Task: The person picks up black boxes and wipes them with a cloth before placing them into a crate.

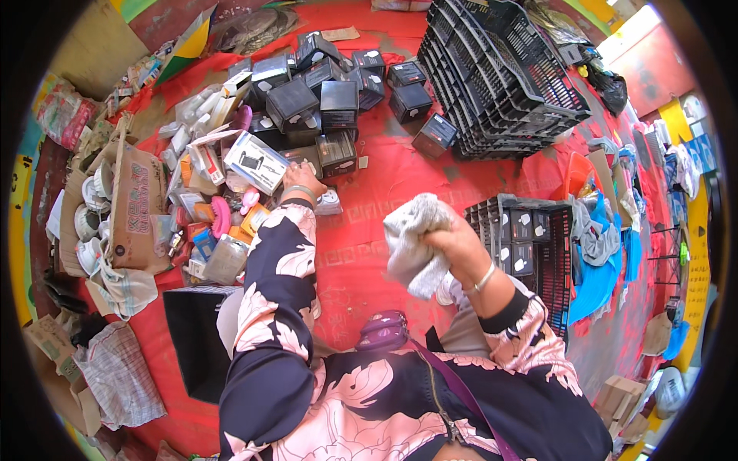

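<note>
Right hand (461, 246) fisted tight round a grey cloth (413, 242), wad hanging left and down from the fingers, raised above the red mat (400, 173). Left hand (304, 178) stretched forward, resting on the near edge of the black boxes (323, 107); fingers half hidden (grip can't be told). Pile lies ahead-left of the cloth, so left hand is nearer. Black crate (530, 238) holding boxes stands just right of the cloth hand; stacked crates (500, 77) beyond.

The cloth (415, 242) is pale grey. The sleeves (280, 261) are black with large pink flowers. The mat (384, 192) on the floor is red. Far off, the boxes (338, 104) are black, and so are the crates (500, 69). At left, one box (256, 160) is white.
</note>
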The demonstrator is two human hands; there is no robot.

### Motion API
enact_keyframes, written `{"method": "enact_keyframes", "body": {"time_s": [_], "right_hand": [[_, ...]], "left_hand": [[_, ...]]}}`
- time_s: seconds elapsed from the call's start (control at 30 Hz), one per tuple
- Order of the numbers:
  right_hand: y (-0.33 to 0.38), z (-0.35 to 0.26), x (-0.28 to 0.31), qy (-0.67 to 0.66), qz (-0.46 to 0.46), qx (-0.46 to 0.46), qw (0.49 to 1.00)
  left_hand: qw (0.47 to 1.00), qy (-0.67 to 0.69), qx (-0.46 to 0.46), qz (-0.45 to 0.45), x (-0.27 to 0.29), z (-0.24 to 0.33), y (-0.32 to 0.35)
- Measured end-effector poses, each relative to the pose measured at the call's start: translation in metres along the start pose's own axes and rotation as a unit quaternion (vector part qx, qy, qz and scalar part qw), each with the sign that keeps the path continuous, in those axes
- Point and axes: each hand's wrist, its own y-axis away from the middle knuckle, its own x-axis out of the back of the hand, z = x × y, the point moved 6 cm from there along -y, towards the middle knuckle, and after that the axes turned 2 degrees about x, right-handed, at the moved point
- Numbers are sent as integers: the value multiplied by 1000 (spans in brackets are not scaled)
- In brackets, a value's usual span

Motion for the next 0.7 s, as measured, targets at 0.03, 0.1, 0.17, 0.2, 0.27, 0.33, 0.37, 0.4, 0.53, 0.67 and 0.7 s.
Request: {"method": "enact_keyframes", "body": {"time_s": [0.03,0.1,0.17,0.2,0.27,0.33,0.37,0.4,0.53,0.67,0.7], "right_hand": [[2,-2,-3,-10,-13,-22,1000],[-2,-6,-4,-4,-26,-31,999],[-10,-7,-2,1,-38,-49,998],[-11,-8,-2,1,-18,-73,997],[-17,-10,4,-4,-18,-86,996],[-21,-11,5,2,-10,-110,994],[-24,-13,2,-3,-19,-118,993],[-27,-13,4,-16,-12,-121,992],[-35,-12,7,-23,-2,-147,989],[-40,-8,5,-20,-11,-142,990],[-42,-7,4,-17,-10,-139,990]], "left_hand": [[999,-29,-17,18,-5,3,-16],[997,-61,-34,14,-16,6,-41],[997,-77,-26,3,-29,3,-61],[997,-79,-27,6,-34,1,-70],[995,-92,-40,0,-41,13,-85],[992,-114,-52,10,-54,8,-101],[990,-130,-57,23,-63,-3,-107],[985,-151,-78,33,-67,1,-115],[969,-193,-153,5,-56,17,-119],[961,-219,-163,-31,-56,14,-114],[961,-211,-176,-6,-52,15,-109]]}}
